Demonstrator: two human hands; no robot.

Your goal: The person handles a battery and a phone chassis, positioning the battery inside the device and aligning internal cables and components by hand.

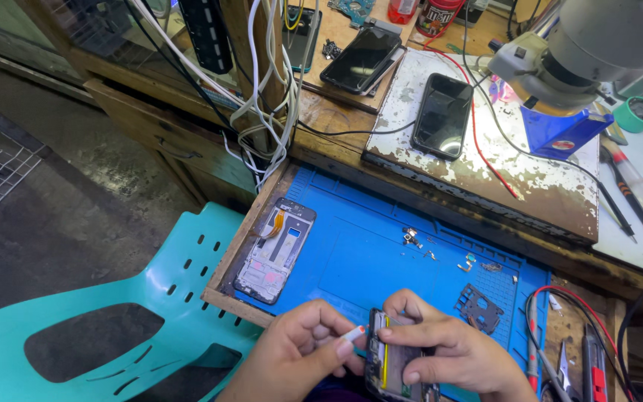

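The right hand (452, 353) has its grip closed around an opened phone (396, 365) at the near edge of the blue mat (366, 246). The left hand (299, 350) pinches a small white tool (351, 334) against the phone's left edge. On the mat's left lies a phone frame (275, 249); small metal parts (478, 305) lie to the right. Farther off, a black phone (443, 115) rests on the worn surface (485, 171).

An opened phone (394, 365) is sitting between the left hand (303, 350) and right hand (448, 350) at the near edge of the mat (359, 253). A phone frame (275, 249) is lying on the mat's left end, small parts (478, 307) to its right. Behind, two phones (443, 115) are lying on the bench (485, 186), a microscope (589, 45) standing at the right
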